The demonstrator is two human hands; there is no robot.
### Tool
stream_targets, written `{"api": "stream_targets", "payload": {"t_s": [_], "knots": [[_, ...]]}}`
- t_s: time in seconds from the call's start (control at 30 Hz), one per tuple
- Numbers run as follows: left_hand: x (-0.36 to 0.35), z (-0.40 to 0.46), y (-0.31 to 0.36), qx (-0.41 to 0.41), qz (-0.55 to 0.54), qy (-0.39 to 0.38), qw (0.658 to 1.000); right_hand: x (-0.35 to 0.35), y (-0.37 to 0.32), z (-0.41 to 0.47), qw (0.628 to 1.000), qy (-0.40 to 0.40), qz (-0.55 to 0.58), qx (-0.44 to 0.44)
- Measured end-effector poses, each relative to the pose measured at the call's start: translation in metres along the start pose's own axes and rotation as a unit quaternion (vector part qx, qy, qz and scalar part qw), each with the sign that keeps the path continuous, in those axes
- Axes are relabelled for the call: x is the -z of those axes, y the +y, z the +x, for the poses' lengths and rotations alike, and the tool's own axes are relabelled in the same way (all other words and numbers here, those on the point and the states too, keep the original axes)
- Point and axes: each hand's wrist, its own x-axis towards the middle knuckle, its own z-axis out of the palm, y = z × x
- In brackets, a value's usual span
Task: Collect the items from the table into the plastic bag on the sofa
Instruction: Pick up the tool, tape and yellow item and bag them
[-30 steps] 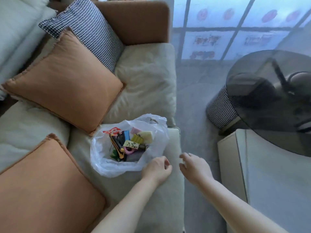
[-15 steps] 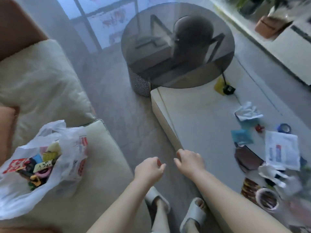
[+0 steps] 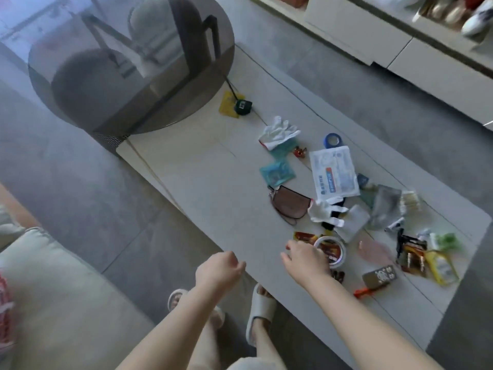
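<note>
The low white table point(image 3: 213, 188) carries several scattered items: a white tape roll point(image 3: 338, 243), a brown pouch point(image 3: 290, 205), a white printed packet point(image 3: 333, 173), teal sachets point(image 3: 277, 173), white gloves point(image 3: 278, 133) and a blue tape roll point(image 3: 332, 140). My right hand point(image 3: 304, 259) hovers with spread fingers right at the white tape roll, touching or just over its near rim. My left hand point(image 3: 218, 268) hangs loosely curled and holds nothing, above the table's near edge. Only a red-printed sliver of the plastic bag point(image 3: 5, 311) shows at the far left on the sofa point(image 3: 58, 303).
A round smoked-glass table point(image 3: 128, 62) overlaps the white table's far end, with a yellow card point(image 3: 228, 104) and a black tape measure point(image 3: 243, 106) beside it. Small packets and a brush point(image 3: 378, 276) lie at the right. A white cabinet point(image 3: 373, 36) lines the back. My slippered feet point(image 3: 260, 313) rest on grey floor.
My view has swung right, from the bag on the sofa to the table. Both hands left the bag empty; the right hand has reached out to the white tape roll.
</note>
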Motion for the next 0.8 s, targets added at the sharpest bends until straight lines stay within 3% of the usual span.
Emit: {"api": "stream_targets", "payload": {"t_s": [0.37, 0.57, 0.8], "knots": [[-0.056, 0.058, 0.097, -0.097, 0.075, -0.028, 0.992, -0.054, 0.118, 0.018, 0.981, 0.002, 0.121, -0.155], [-0.094, 0.110, 0.119, -0.163, 0.144, -0.056, 0.975, -0.084, 0.158, 0.056, 0.935, 0.044, 0.247, -0.251], [-0.137, 0.163, 0.143, -0.251, 0.217, -0.018, 0.943, -0.114, 0.180, 0.089, 0.894, 0.078, 0.300, -0.324]]}}
